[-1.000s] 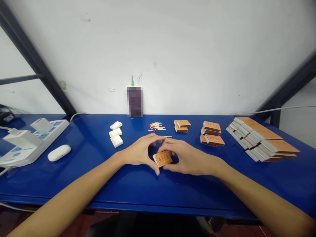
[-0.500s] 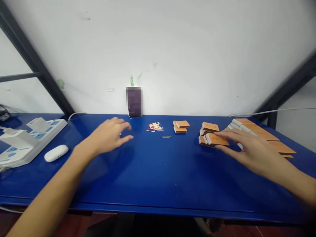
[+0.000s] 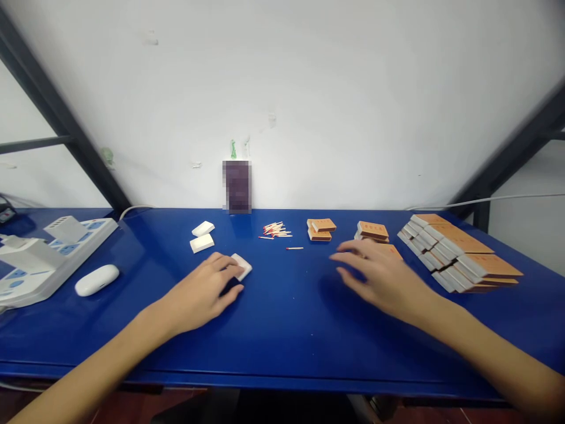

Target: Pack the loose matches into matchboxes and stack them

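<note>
My left hand (image 3: 205,294) has its bent fingers on a small white matchbox tray (image 3: 244,269), partly covering it; the thumb lies just below. Two more white trays, an upper one (image 3: 203,228) and a lower one (image 3: 202,242), lie behind that hand. My right hand (image 3: 379,274) is open, blurred, its fingers apart and pointing left. It partly hides a short stack of orange matchboxes (image 3: 373,229). Between the hands, farther back, are a heap of red-tipped matches (image 3: 277,229), a single match (image 3: 295,248) and a small stack of matchboxes (image 3: 323,225).
A large stack of matchboxes (image 3: 472,241) stands on the right of the blue table (image 3: 282,341). On the left are a white power strip (image 3: 88,244) with plugs and a white rounded case (image 3: 97,280). A pixelated dark object (image 3: 238,188) leans on the wall.
My right hand has let go of a matchbox on the short stack and moved left. My left hand has come nearer and slightly right, with a white tray now showing at its fingers.
</note>
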Tool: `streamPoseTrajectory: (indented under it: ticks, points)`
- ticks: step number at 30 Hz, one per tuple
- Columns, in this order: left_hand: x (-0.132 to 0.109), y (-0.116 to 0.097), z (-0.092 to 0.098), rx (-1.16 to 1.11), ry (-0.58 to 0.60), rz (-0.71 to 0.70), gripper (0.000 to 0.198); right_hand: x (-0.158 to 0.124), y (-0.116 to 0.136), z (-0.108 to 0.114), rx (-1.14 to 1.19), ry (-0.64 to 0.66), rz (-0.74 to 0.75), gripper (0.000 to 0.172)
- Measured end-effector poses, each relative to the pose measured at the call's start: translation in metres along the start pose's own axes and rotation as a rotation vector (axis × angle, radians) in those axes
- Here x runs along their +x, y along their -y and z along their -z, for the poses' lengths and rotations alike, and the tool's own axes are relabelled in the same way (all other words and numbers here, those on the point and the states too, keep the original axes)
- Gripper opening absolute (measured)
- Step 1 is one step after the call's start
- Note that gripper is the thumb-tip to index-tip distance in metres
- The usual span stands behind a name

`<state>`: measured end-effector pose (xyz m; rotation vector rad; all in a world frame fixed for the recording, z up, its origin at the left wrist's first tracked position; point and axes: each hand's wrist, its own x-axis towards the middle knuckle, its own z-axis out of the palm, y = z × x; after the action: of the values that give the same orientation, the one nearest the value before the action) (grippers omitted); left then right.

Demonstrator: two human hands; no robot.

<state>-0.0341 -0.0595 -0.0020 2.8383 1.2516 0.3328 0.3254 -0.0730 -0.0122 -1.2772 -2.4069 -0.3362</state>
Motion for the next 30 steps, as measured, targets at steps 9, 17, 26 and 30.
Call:
streamPoseTrajectory:
  ticks: [9,17,26,30]
  points:
    - [0.059,-0.070,-0.025,0.167,0.064,-0.332,0.019,0.098,0.011,-0.062,0.096,0.226,0.010,0.047]
    - [0.098,0.005,-0.003,-0.157,-0.254,0.035,0.029,0.109,0.012,-0.067,0.190,0.211,0.028,0.030]
    - [0.100,0.048,-0.029,-0.113,-0.097,0.062,0.041,0.080,0.015,-0.048,0.386,0.225,-0.063,0.014]
    - [0.101,0.042,-0.029,-0.014,-0.052,-0.023,0.031,0.077,0.013,-0.040,0.480,0.281,-0.114,0.020]
